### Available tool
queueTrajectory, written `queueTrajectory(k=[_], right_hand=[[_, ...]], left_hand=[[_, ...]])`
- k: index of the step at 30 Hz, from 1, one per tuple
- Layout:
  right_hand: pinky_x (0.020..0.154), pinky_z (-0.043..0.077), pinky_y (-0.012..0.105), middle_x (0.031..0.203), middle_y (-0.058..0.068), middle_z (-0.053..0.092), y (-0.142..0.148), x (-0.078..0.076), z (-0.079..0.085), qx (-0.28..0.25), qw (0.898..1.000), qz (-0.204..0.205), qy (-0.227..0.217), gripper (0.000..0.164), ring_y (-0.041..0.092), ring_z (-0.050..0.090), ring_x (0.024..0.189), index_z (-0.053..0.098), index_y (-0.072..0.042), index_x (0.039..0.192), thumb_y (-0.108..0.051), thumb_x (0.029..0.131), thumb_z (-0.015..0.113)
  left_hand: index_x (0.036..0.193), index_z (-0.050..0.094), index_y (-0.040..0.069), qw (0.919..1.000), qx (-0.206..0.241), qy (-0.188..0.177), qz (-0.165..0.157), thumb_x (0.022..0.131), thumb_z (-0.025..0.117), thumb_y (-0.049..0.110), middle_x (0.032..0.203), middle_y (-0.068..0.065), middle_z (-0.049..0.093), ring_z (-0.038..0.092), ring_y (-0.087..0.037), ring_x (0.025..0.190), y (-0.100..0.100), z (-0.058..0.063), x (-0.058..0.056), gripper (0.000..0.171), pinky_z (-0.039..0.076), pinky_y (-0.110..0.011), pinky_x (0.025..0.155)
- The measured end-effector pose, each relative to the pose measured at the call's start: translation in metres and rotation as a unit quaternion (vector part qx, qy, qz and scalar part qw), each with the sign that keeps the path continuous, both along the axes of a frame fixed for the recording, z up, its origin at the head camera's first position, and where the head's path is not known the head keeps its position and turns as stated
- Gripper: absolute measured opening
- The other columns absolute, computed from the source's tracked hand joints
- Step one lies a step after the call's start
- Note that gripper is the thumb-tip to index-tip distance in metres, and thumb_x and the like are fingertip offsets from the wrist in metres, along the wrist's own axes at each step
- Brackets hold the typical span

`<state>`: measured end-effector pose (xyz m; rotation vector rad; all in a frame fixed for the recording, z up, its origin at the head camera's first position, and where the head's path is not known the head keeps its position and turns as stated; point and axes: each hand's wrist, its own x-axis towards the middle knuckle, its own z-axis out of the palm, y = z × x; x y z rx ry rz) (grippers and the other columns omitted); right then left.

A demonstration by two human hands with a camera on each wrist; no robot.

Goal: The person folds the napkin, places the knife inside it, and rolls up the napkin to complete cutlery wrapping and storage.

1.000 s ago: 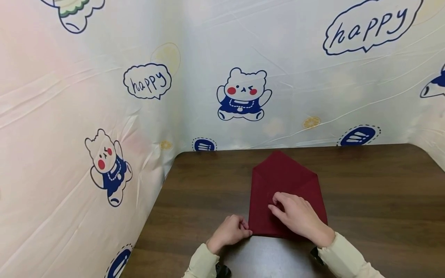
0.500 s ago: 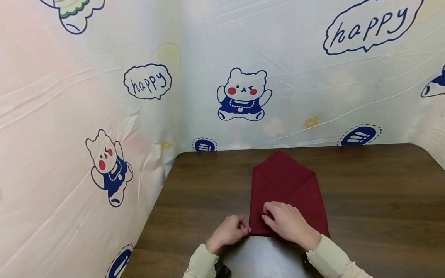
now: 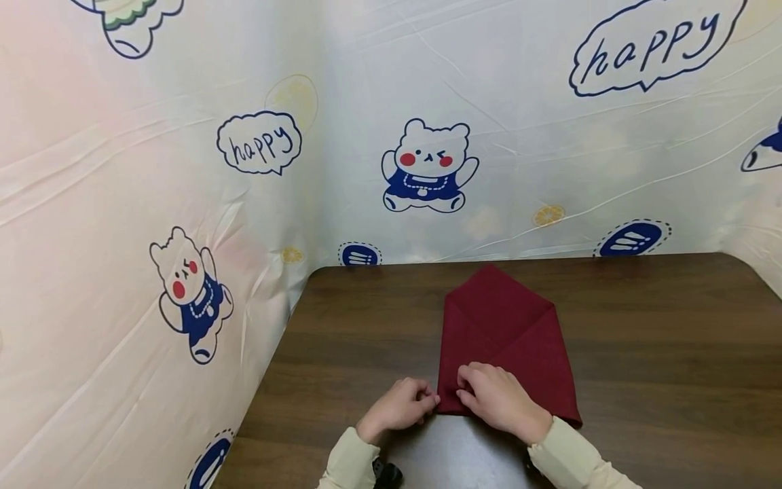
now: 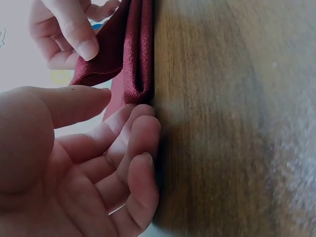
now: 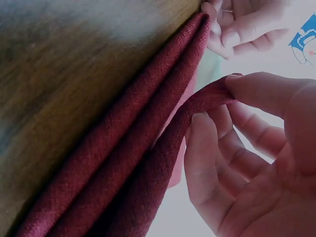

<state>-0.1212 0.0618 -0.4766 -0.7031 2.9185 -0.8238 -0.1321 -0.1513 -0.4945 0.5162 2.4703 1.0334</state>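
A dark red cloth [image 3: 507,319], folded into a shape with a pointed far end, lies on the table. My right hand [image 3: 502,401] is over its near left part. In the right wrist view, thumb and fingers pinch the edge of the upper layer [image 5: 197,101], which is raised off the folds beneath. My left hand [image 3: 400,405] is at the near left corner. The left wrist view has the rolled end of the folds [image 4: 136,84] right at its fingertips, with the thumb tip on one side and curled fingers on the other, holding the corner.
The brown wooden table [image 3: 360,326] extends to both sides of the cloth. A pale printed curtain [image 3: 519,136] with bears and lettering hangs behind the table and along its left side. A dark wrist strap [image 3: 387,473] shows below the left sleeve.
My right hand has moved left and toward the near edge over the cloth, uncovering a diagonal crease and its near right corner. My left hand has stayed almost still at the corner.
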Motion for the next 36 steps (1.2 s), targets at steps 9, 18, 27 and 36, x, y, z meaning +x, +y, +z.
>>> queueTrajectory(k=[9, 18, 27, 36], right_hand=[[0.05, 0.036, 0.022, 0.068, -0.01, 0.046, -0.006, -0.001, -0.007, -0.017, 1.0, -0.013, -0.003, 0.021, 0.004, 0.041, 0.057, 0.053, -0.019, 0.074, -0.015, 0.083, 0.071], [0.05, 0.036, 0.023, 0.068, -0.011, 0.045, -0.013, 0.002, -0.014, -0.001, 1.0, 0.0, 0.015, 0.022, 0.005, 0.042, 0.057, 0.053, -0.019, 0.074, -0.012, 0.079, 0.074], [0.052, 0.039, 0.024, 0.071, -0.01, 0.05, -0.013, 0.002, -0.016, 0.005, 0.999, 0.035, 0.028, 0.019, 0.006, 0.048, 0.06, 0.059, -0.019, 0.074, -0.007, 0.076, 0.073], [0.055, 0.041, 0.025, 0.074, -0.01, 0.053, -0.006, 0.003, -0.008, -0.008, 0.998, 0.061, 0.001, 0.017, 0.004, 0.05, 0.063, 0.061, -0.02, 0.075, -0.012, 0.08, 0.074]], left_hand=[[0.08, 0.063, 0.004, 0.9992, 0.026, -0.028, 0.014, 0.098, 0.054, 0.022, 0.07, -0.007, 0.067, 0.058, -0.012, 0.05, 0.001, 0.003, -0.003, 0.027, 0.043, -0.022, 0.048], [0.08, 0.063, 0.004, 0.9977, 0.039, -0.05, 0.024, 0.101, 0.049, 0.033, 0.07, -0.007, 0.066, 0.06, -0.014, 0.051, 0.003, 0.003, -0.004, 0.039, 0.044, -0.023, 0.05], [0.083, 0.063, 0.004, 0.9981, 0.045, -0.04, 0.01, 0.096, 0.059, 0.021, 0.069, -0.011, 0.067, 0.06, -0.017, 0.049, 0.007, 0.002, -0.005, 0.021, 0.042, -0.021, 0.047], [0.082, 0.065, 0.009, 0.999, 0.033, -0.03, -0.007, 0.093, 0.061, 0.017, 0.067, -0.01, 0.066, 0.061, -0.015, 0.051, 0.004, 0.001, -0.006, 0.014, 0.042, -0.02, 0.05]])
